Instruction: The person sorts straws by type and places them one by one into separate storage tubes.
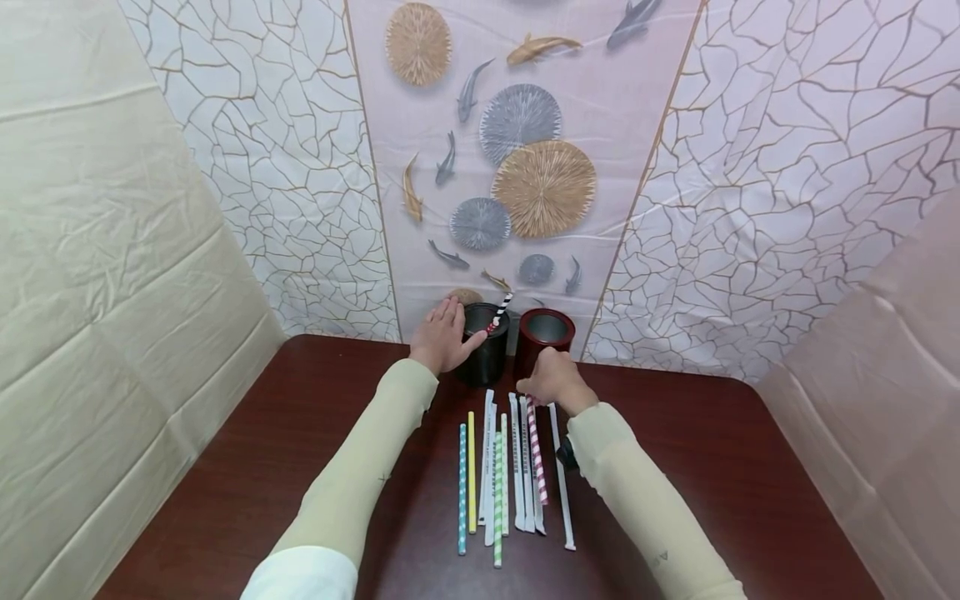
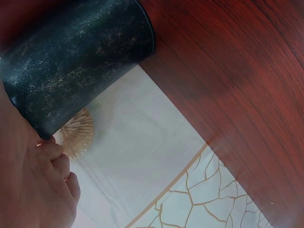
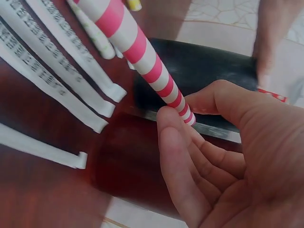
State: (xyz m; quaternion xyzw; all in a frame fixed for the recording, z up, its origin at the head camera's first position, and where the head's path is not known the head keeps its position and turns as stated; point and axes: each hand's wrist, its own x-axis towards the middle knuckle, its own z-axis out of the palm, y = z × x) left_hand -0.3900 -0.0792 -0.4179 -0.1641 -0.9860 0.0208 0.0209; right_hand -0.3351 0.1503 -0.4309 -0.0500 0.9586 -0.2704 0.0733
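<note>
My left hand (image 1: 441, 335) grips the upper left side of a black cup (image 1: 487, 367), thumb across its near rim. In the left wrist view its fingers bend at the rim of the same black cup (image 2: 80, 61). A black-and-white striped straw (image 1: 503, 308) and a red straw with white dots (image 3: 273, 94) stick out of this cup. My right hand (image 1: 557, 382) pinches one end of a pink-and-white striped straw (image 3: 152, 66) between thumb and fingers. Just behind that hand stands a dark red cup (image 1: 527, 346), partly hidden by it.
Several paper-wrapped straws (image 1: 517, 467) lie on the dark wooden table (image 1: 300, 467). Left of them are a blue straw (image 1: 462, 492), a yellow straw (image 1: 472, 475) and a green striped straw (image 1: 498, 500). A patterned cloth wall (image 1: 540, 275) rises right behind the cups.
</note>
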